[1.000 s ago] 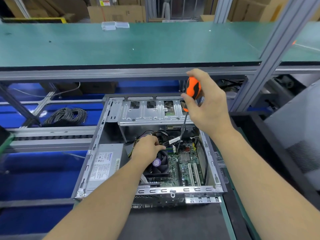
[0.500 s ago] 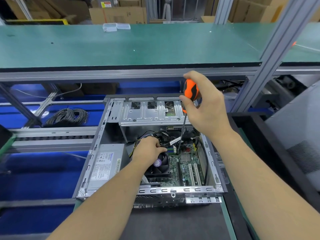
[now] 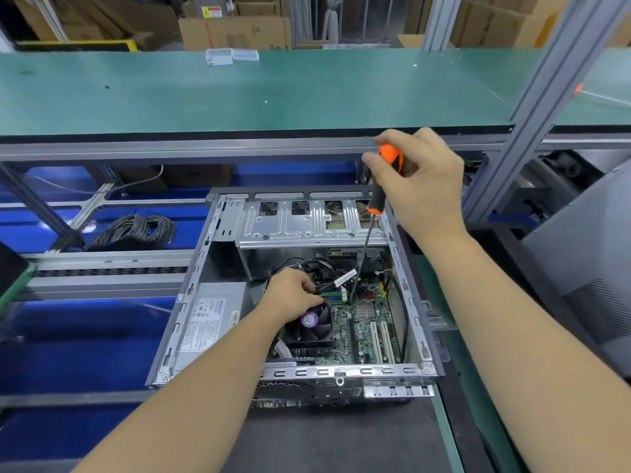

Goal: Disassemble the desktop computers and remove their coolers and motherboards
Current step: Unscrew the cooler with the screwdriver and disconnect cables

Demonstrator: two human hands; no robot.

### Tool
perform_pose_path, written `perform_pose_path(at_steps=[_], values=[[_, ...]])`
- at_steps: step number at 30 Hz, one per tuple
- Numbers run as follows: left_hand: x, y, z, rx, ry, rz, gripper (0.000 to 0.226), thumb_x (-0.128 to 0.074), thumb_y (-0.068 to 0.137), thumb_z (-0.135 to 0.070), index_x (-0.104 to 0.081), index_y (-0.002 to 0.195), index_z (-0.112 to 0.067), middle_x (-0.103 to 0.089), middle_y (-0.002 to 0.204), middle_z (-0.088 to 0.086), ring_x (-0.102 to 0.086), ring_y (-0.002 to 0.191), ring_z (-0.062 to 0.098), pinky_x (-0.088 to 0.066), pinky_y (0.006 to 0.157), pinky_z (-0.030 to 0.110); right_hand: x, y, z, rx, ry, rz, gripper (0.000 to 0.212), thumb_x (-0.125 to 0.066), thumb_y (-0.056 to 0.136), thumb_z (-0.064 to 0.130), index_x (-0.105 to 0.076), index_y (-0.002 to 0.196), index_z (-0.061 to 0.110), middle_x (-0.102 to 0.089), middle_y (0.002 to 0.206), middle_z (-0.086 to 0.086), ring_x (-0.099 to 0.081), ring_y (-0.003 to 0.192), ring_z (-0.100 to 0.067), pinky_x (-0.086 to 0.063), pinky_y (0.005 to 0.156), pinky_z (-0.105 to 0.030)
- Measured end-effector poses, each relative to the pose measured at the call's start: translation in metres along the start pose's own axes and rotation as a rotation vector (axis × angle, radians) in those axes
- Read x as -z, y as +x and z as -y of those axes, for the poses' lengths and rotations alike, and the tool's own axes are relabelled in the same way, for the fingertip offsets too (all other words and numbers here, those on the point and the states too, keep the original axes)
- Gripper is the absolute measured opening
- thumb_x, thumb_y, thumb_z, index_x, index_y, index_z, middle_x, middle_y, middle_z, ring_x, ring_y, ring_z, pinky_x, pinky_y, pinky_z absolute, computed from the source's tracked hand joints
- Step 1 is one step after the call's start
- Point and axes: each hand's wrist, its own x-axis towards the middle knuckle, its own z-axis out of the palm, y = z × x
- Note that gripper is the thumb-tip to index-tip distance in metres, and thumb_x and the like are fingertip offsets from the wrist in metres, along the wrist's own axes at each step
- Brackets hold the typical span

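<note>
Open desktop case lying on its side on dark table, side panel off, innards facing up. Inside: motherboard flat on case floor at right, black cooler w/ fan and purple hub sticker sitting on board's left part, grey PSU at left, metal drive cage across far end, black cable bundle betw. cage and cooler. Left hand reaching into case, resting just beyond cooler's far edge, fingers curled and pinching a black cable at the board; exact connector hidden by fingers. Right hand raised above case's far-right corner, grip clamped round orange-black handle of screwdriver; shaft running down and slightly left past drive cage, tip landing on motherboard just right of left hand's fingertips, near green RAM slots; whether tip sits in a screw cannot tell. Cooler thus directly under/behind left hand, well below right hand. Beyond case: green shelf on aluminium frame, coil of grey wire on blue surface at left, cardboard boxes in bkgd.
</note>
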Motion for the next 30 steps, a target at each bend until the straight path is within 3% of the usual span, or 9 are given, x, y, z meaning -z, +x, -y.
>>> perform_pose_path(at_steps=[3,5,10,12,16,21,23,27,30], values=[[0.001,-0.004,-0.002,0.023,0.024,0.005,0.015,-0.068,0.081,-0.015,-0.077,0.094,-0.018,-0.071,0.1,-0.004,-0.06,0.087,0.013,-0.047,0.078,0.023,0.015,0.004,-0.001,-0.138,0.274,0.235,0.024,-0.068,0.091,0.004,-0.07,0.114,0.011,-0.067,0.09,-0.007,-0.069,0.083,-0.024,-0.056,0.082,-0.036],[0.002,-0.008,-0.007,0.026,0.038,-0.005,0.014,-0.062,0.083,-0.014,-0.075,0.086,-0.016,-0.073,0.092,0.001,-0.063,0.083,0.018,-0.052,0.075,0.028,0.022,0.009,-0.001,-0.181,0.344,0.325,0.03,-0.063,0.092,0.0,-0.066,0.118,0.016,-0.07,0.107,-0.012,-0.07,0.099,-0.028,-0.056,0.093,-0.043],[0.005,-0.019,-0.019,-0.003,0.067,0.01,0.015,-0.054,0.084,-0.017,-0.056,0.069,-0.016,-0.054,0.066,0.005,-0.045,0.059,0.021,-0.039,0.058,0.029,0.015,0.006,0.009,-0.128,0.057,0.18,0.025,-0.078,0.084,0.025,-0.074,0.108,0.02,-0.056,0.092,-0.002,-0.052,0.077,-0.009,-0.042,0.079,-0.017],[0.006,-0.026,-0.019,0.001,0.073,-0.019,0.021,-0.052,0.084,-0.017,-0.051,0.063,-0.015,-0.052,0.059,0.005,-0.043,0.056,0.023,-0.037,0.055,0.028,0.012,0.003,0.015,-0.052,-0.027,0.193,0.028,-0.077,0.085,0.025,-0.074,0.111,0.016,-0.058,0.088,-0.004,-0.054,0.078,-0.015,-0.044,0.08,-0.024],[0.005,-0.041,-0.011,0.044,0.135,-0.028,0.031,-0.051,0.086,-0.017,-0.037,0.058,-0.016,-0.042,0.055,0.001,-0.036,0.053,0.021,-0.029,0.051,0.027,0.018,0.007,0.022,-0.116,0.232,0.456,0.037,-0.064,0.091,0.004,-0.065,0.127,0.011,-0.071,0.11,-0.005,-0.068,0.103,-0.017,-0.051,0.099,-0.037],[0.002,-0.053,-0.014,0.063,0.11,-0.059,0.032,-0.052,0.087,-0.02,-0.035,0.06,-0.016,-0.04,0.055,0.0,-0.033,0.053,0.021,-0.027,0.05,0.026,0.003,-0.002,0.026,-0.052,0.042,0.266,0.03,-0.077,0.085,0.027,-0.072,0.113,0.018,-0.057,0.098,-0.003,-0.054,0.084,-0.015,-0.043,0.082,-0.02],[-0.001,-0.06,-0.017,0.043,0.137,-0.055,0.034,-0.052,0.089,-0.022,-0.037,0.059,-0.016,-0.04,0.053,0.0,-0.034,0.05,0.021,-0.027,0.048,0.025,0.0,-0.001,0.027,0.011,0.011,0.296,0.029,-0.074,0.087,0.023,-0.072,0.116,0.016,-0.059,0.096,-0.001,-0.058,0.086,-0.017,-0.045,0.086,-0.025],[-0.007,-0.072,-0.018,-0.014,0.215,-0.133,0.035,-0.046,0.091,-0.023,-0.034,0.059,-0.018,-0.038,0.053,-0.001,-0.033,0.048,0.018,-0.024,0.045,0.027,0.005,0.004,0.025,-0.073,0.189,0.448,0.031,-0.065,0.09,0.013,-0.068,0.12,0.019,-0.071,0.106,0.001,-0.067,0.098,-0.02,-0.052,0.095,-0.041],[-0.006,-0.075,-0.022,-0.068,0.227,-0.188,0.033,-0.043,0.093,-0.027,-0.038,0.062,-0.019,-0.044,0.057,-0.003,-0.038,0.05,0.015,-0.026,0.046,0.029,0.001,-0.002,0.022,-0.06,0.111,0.296,0.022,-0.074,0.087,0.027,-0.071,0.107,0.022,-0.061,0.093,0.003,-0.058,0.082,-0.016,-0.05,0.081,-0.024]])
